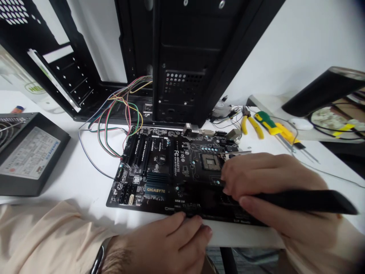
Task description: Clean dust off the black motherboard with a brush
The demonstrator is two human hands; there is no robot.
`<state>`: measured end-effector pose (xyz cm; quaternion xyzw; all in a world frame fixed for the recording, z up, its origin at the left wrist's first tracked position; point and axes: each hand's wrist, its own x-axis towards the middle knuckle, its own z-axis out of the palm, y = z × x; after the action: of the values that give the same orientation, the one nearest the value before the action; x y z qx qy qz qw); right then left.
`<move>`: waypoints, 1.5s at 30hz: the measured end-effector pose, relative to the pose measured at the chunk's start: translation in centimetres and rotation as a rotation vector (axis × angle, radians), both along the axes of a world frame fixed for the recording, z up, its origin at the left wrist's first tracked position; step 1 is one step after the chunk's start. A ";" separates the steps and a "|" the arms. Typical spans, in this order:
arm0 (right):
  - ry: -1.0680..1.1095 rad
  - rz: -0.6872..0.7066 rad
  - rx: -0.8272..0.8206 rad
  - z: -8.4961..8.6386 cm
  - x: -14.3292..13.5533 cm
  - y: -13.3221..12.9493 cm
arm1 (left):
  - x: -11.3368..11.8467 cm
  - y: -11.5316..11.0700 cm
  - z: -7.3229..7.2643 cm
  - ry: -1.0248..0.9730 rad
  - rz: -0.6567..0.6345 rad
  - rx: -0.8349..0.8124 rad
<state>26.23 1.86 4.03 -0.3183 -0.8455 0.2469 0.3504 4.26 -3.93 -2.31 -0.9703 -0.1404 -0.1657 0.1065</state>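
Note:
A black Gigabyte motherboard (156, 190) lies flat near the table's front edge. My right hand (273, 186) is closed around a black handled tool (308, 200), over the board's right side, beside the CPU socket (211, 162). The tool's far end is hidden by my fingers and the dark board. At the board's front edge rests my left hand (176, 239), its fingers bent and close together; whether they pinch anything there is hidden. Thin coloured wires (107, 131) run from the case to the board's left edge.
Behind the board stands a black computer case (188, 49). A power supply (34, 152) sits at the left. To the right are yellow pliers (255, 126), a green and yellow screwdriver (266, 121), a yellow tool (286, 133) and a dark cylinder (319, 91).

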 end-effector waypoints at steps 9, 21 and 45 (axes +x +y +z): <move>0.062 0.287 -0.086 -0.6 -2.5 0.2 | 0.2 0.0 0.4 0.010 0.015 0.017; 0.159 0.267 -0.087 -1.2 -2.5 0.1 | 0.4 0.0 -0.1 0.028 0.022 0.019; -0.028 0.267 -0.061 -0.1 -0.4 1.0 | 0.1 0.0 -0.1 0.042 0.015 -0.022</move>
<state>25.80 2.87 3.96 -0.2169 -0.8772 0.3125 0.2930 4.34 -3.93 -2.43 -0.9737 -0.1471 -0.1427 0.0999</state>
